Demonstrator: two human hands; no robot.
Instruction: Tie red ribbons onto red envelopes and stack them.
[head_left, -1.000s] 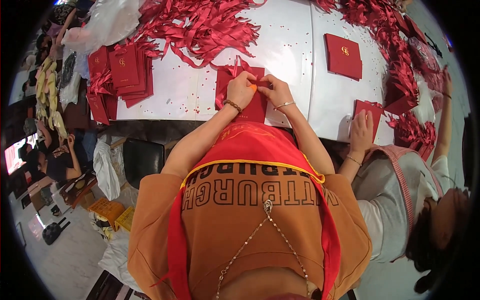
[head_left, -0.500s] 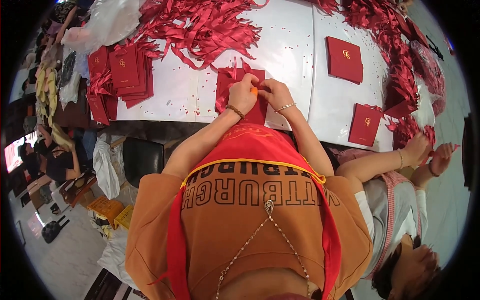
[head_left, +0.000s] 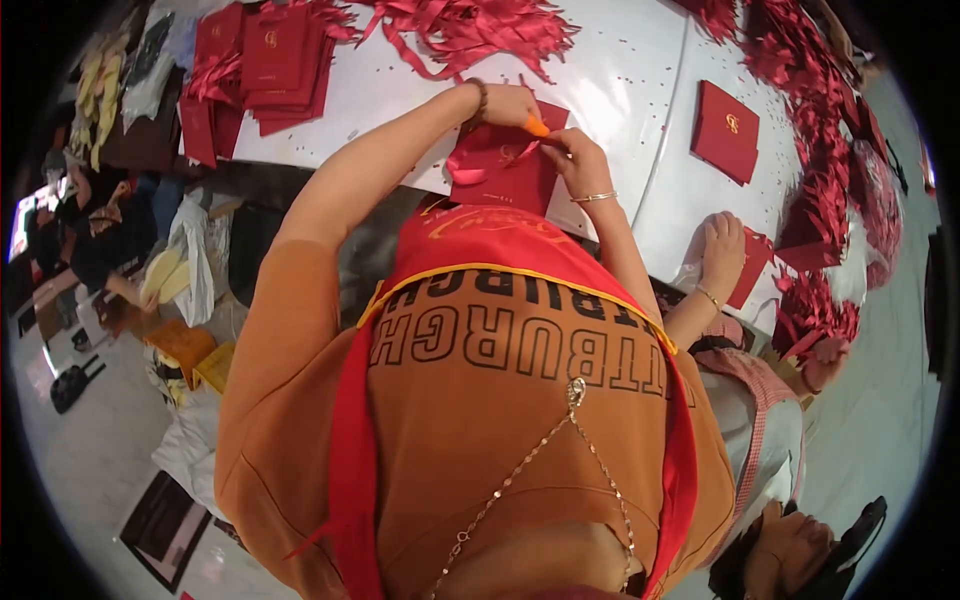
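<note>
A flat red paper bag (head_left: 505, 188) with small gold printing lies at the table's near edge in front of me. A loop of shiny red ribbon (head_left: 466, 164) hangs over its left side. My left hand (head_left: 508, 104) reaches across the bag's top, its fingers closed on the ribbon. An orange cover (head_left: 537, 127) shows at one of its fingertips. Opposite it, my right hand (head_left: 582, 165) pinches the ribbon with thumb and fingers above the bag's right part. The fingertips of both hands nearly meet, and they partly hide the ribbon there.
Stacked red bags (head_left: 285, 60) stand at the left of the white table (head_left: 630, 150). Cut red ribbons (head_left: 500, 30) are heaped at the back, more along the right. Another bag pile (head_left: 726, 130) lies to the right. A co-worker's hand (head_left: 722, 245) rests on a bag beside me.
My view has shifted and turned. My left forearm now reaches farther over the bag, and the ribbon loop shows at its left. The co-worker's hand has moved onto the bag at the right.
</note>
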